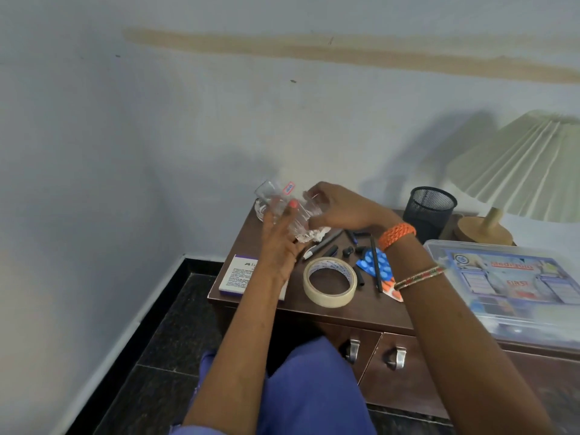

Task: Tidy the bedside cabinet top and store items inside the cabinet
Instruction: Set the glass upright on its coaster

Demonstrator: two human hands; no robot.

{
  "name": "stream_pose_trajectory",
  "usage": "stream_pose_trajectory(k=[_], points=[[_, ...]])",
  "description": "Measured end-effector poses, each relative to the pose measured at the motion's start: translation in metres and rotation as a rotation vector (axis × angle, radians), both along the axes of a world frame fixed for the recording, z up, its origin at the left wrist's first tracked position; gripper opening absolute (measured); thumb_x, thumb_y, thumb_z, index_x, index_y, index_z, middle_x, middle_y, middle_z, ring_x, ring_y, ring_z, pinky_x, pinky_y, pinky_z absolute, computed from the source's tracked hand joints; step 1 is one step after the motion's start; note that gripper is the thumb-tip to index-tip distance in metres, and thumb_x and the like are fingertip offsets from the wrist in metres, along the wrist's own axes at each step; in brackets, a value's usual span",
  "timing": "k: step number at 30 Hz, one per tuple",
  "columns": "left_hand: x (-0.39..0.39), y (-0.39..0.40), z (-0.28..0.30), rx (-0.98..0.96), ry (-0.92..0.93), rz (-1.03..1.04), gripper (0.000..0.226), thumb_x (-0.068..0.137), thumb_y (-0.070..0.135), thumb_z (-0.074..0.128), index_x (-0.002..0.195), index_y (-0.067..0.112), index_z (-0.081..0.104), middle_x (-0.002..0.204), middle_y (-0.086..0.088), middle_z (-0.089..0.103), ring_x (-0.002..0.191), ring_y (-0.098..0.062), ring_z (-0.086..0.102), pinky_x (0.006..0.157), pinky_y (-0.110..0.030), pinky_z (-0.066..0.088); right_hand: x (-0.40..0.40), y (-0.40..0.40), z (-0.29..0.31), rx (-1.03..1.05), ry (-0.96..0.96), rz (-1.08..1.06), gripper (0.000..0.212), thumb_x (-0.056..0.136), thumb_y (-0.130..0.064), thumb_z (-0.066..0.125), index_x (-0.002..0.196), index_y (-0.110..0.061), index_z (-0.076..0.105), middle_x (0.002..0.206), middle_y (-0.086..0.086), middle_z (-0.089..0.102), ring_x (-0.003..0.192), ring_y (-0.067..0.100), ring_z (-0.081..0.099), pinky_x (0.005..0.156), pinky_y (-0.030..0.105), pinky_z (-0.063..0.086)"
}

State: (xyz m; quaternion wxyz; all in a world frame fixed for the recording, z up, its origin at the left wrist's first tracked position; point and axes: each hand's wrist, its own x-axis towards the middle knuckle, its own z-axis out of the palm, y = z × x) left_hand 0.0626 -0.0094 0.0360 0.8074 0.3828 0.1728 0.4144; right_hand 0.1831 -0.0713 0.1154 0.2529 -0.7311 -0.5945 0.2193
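Above the back left of the brown bedside cabinet top (370, 309), my left hand (277, 246) is shut on a tilted clear glass (271, 196) with a small red and blue sticker. My thumb lies across its side. My right hand (339, 207) curls around what looks like a second clear glass (312, 210) right beside the first, and the two touch. Crumpled white paper (315, 235) lies just beneath them. Two cabinet doors with metal handles (397, 357) are shut below the top.
On the top lie a roll of masking tape (329, 282), a white box (237, 274), several pens (323, 244), blue blister packs (378, 263) and a glass dish (260, 210). A black mesh cup (430, 208), a lamp (485, 229) and a clear first-aid box (514, 284) stand to the right.
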Motion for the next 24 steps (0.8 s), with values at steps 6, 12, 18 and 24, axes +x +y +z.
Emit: stream_pose_trajectory(k=[6, 12, 18, 24], points=[[-0.001, 0.001, 0.002, 0.518, 0.491, 0.387, 0.075, 0.068, 0.015, 0.082, 0.134, 0.019, 0.048, 0.129, 0.001, 0.059, 0.116, -0.009, 0.055, 0.085, -0.007, 0.047, -0.012, 0.015, -0.002, 0.197, 0.191, -0.146, 0.084, 0.072, -0.05, 0.075, 0.139, -0.018, 0.037, 0.119, -0.001, 0.057, 0.105, 0.014, 0.058, 0.08, 0.023, 0.049], [-0.017, 0.024, 0.001, 0.721, 0.755, 0.345, 0.076, 0.08, 0.034, 0.071, 0.145, 0.026, 0.032, 0.139, 0.001, 0.051, 0.125, -0.013, 0.049, 0.092, -0.019, 0.04, -0.021, 0.047, -0.01, 0.408, 0.227, -0.324, 0.074, 0.066, -0.046, 0.081, 0.124, -0.012, 0.052, 0.11, 0.001, 0.063, 0.099, 0.012, 0.06, 0.079, 0.022, 0.048], [-0.034, 0.029, 0.005, 0.632, 0.871, 0.424, 0.048, 0.091, 0.002, 0.047, 0.135, 0.021, 0.047, 0.113, 0.016, 0.048, 0.106, 0.0, 0.043, 0.084, -0.007, 0.033, -0.015, 0.091, -0.016, 0.562, 0.231, -0.407, 0.078, 0.064, -0.04, 0.084, 0.125, -0.01, 0.046, 0.113, 0.006, 0.06, 0.1, 0.023, 0.06, 0.088, 0.037, 0.051], [-0.034, 0.039, 0.004, 0.575, 0.902, 0.413, 0.047, 0.093, 0.006, 0.047, 0.138, 0.021, 0.045, 0.138, -0.002, 0.053, 0.125, -0.021, 0.049, 0.098, -0.026, 0.039, -0.004, 0.127, -0.031, 0.526, 0.205, -0.38, 0.08, 0.066, -0.039, 0.083, 0.129, -0.008, 0.044, 0.118, 0.01, 0.059, 0.105, 0.025, 0.059, 0.087, 0.032, 0.049]])
